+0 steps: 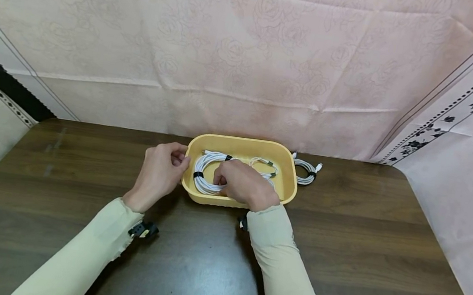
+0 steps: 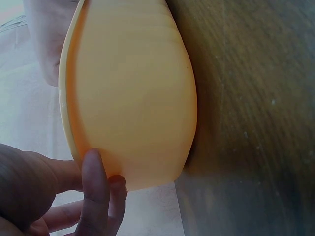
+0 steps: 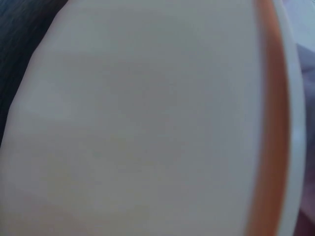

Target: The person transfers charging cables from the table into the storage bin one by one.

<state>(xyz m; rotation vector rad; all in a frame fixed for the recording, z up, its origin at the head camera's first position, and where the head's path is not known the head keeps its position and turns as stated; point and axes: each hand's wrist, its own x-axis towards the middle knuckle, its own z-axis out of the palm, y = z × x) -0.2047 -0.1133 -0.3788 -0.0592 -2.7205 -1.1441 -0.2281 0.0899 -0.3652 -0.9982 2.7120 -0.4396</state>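
Observation:
A yellow plastic bin [image 1: 246, 144] stands near the table's far edge. At its left end my left hand [image 1: 159, 169] pinches the rim, with fingertips [image 2: 93, 164] against the outer wall in the left wrist view. My right hand [image 1: 242, 182] reaches down inside the bin, its curled fingers gripping the right side of a coiled white cable [image 1: 201, 165] bound with black ties. Behind that hand lies a thinner white cable [image 1: 262, 160], partly covered. In the right wrist view the bin's blurred outer wall [image 3: 147, 118] hides the fingers.
Another coiled white cable [image 1: 304, 181] with a black tie lies on the table just right of the bin. The brown wooden table [image 1: 200, 273] ends at a pale patterned cloth [image 1: 240, 57] hanging behind it. More cloth hangs at both sides.

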